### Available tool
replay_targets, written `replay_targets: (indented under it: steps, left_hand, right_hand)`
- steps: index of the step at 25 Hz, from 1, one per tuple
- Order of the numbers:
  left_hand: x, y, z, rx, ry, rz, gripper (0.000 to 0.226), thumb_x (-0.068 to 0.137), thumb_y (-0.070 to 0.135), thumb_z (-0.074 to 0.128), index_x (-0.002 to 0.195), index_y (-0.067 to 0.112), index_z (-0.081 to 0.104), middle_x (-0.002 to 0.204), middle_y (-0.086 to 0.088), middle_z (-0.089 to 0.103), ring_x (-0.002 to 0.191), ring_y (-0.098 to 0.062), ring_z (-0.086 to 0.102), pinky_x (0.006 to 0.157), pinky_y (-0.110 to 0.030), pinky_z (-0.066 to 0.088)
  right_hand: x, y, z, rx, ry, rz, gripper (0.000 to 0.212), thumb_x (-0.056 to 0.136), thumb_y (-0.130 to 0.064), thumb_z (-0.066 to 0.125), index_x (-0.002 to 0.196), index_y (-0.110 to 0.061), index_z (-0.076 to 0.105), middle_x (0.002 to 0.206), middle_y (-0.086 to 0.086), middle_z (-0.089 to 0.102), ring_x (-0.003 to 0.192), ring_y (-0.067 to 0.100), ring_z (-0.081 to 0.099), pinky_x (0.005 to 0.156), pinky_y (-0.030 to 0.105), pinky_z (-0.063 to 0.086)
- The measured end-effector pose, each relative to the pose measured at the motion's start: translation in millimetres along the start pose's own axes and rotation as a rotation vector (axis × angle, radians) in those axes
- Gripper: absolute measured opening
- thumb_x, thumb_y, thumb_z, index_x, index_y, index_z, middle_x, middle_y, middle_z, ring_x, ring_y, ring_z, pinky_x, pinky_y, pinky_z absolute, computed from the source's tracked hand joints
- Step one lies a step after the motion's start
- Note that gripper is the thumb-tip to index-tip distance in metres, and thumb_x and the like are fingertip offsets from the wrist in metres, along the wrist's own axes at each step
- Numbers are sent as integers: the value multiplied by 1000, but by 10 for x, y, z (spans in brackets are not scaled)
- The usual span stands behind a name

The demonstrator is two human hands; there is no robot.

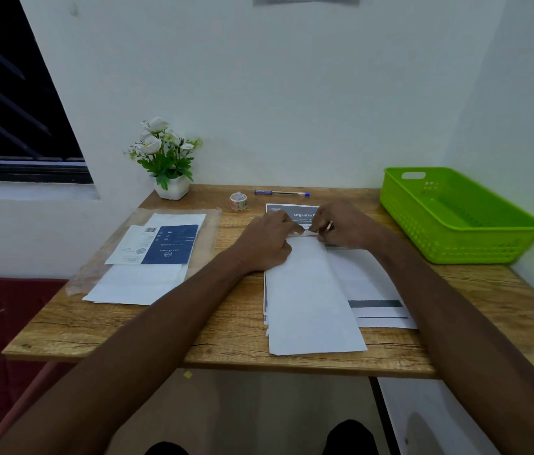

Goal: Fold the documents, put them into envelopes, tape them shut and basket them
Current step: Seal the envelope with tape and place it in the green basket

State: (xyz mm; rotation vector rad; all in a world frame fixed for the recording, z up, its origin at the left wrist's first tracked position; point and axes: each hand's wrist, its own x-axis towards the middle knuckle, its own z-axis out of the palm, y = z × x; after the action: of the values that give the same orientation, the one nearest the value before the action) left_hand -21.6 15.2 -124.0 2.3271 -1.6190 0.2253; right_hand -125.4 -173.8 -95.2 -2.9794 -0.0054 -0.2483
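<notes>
A long white envelope (311, 297) lies lengthwise on a stack of printed documents (374, 290) in the middle of the wooden table (233, 330). My left hand (265, 241) and my right hand (344, 228) meet at the envelope's far end, fingertips pinching its flap edge there. A roll of tape (238, 201) stands behind my left hand. The green basket (456, 215) sits at the right back of the table with nothing visible in it.
A clear plastic sleeve with white envelopes and a blue card (157, 254) lies at the left. A blue pen (281, 193) lies near the wall. A potted white flower (167, 159) stands at the back left. Walls close the back and right.
</notes>
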Motion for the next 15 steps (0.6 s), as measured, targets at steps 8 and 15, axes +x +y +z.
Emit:
replay_targets:
  steps: [8, 15]
  left_hand:
    - [-29, 36, -35, -23, -16, -1, 54, 86, 8, 55, 136, 26, 64, 122, -5, 56, 116, -23, 50, 93, -42, 43]
    - [-35, 18, -56, -90, -2, 2, 54, 86, 6, 57, 129, 35, 70, 117, -1, 59, 113, -17, 52, 86, -35, 46]
  right_hand:
    - [-58, -12, -87, 123, 8, 42, 39, 70, 18, 60, 95, -3, 82, 105, 10, 78, 86, 12, 67, 71, 15, 46]
    - [-62, 15, -80, 148, 25, 117, 39, 69, 13, 64, 93, -11, 83, 99, 2, 80, 81, 3, 63, 66, 3, 40]
